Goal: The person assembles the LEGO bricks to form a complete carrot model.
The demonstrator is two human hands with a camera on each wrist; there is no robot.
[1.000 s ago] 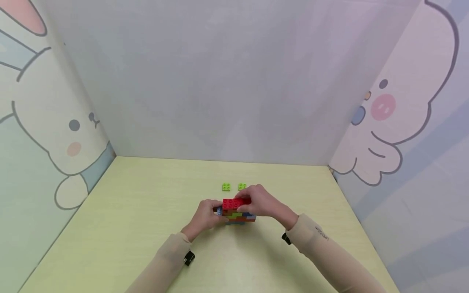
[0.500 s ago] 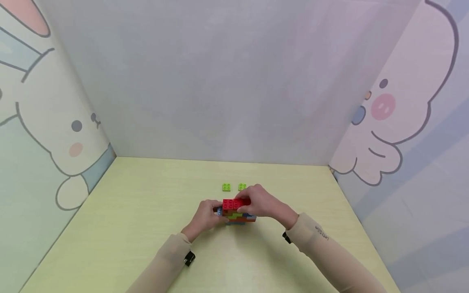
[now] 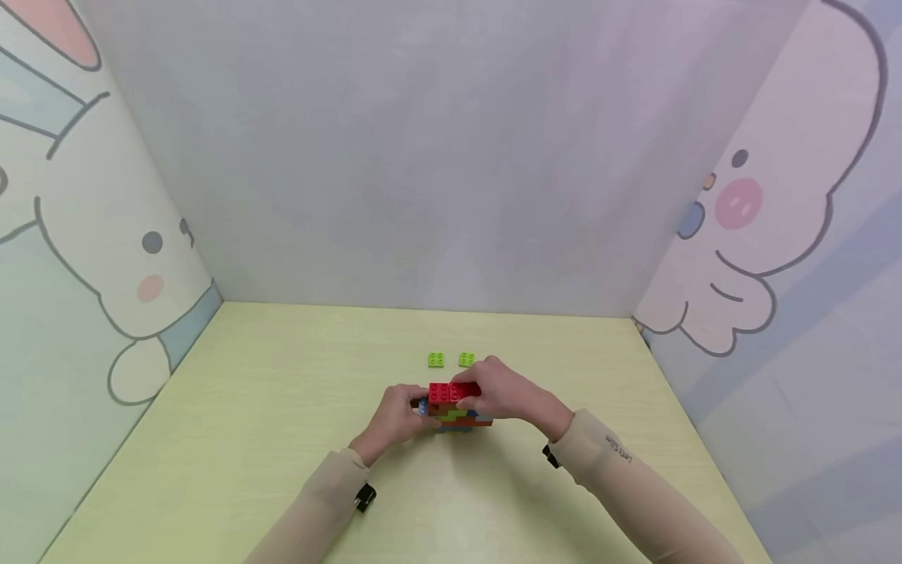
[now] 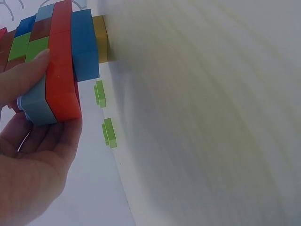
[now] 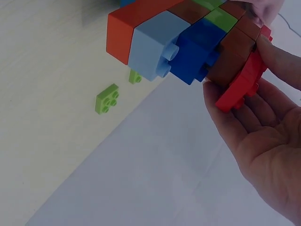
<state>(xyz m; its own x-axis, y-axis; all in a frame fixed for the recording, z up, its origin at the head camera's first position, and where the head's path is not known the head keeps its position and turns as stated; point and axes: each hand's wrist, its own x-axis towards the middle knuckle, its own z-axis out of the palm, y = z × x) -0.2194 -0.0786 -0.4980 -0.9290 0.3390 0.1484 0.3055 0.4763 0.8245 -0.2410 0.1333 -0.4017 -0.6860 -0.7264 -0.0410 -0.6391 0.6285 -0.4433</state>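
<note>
A stepped structure of toy building bricks (image 3: 461, 421) stands upright on the table in front of me, with orange-red, blue, light blue, green and brown bricks in layers. My left hand (image 3: 396, 415) grips its left end; in the left wrist view the thumb lies on the near face and the fingers curl behind the long orange-red brick (image 4: 61, 77). Two flat red bricks (image 3: 440, 392) form the top row side by side. Thumb and fingers of my right hand (image 3: 503, 389) pinch the right-hand red brick (image 5: 242, 82), which sits on the brown bricks (image 5: 230, 54).
Behind the structure, two flat light-green bricks (image 3: 436, 360) lie apart on the pale yellow table (image 3: 282, 376), the right one partly near my right hand. A grey-white back wall (image 3: 423, 157) and side walls with cartoon animals enclose the table.
Both hands keep their hold on the bricks, nearly still. The head view shifts very slightly.
</note>
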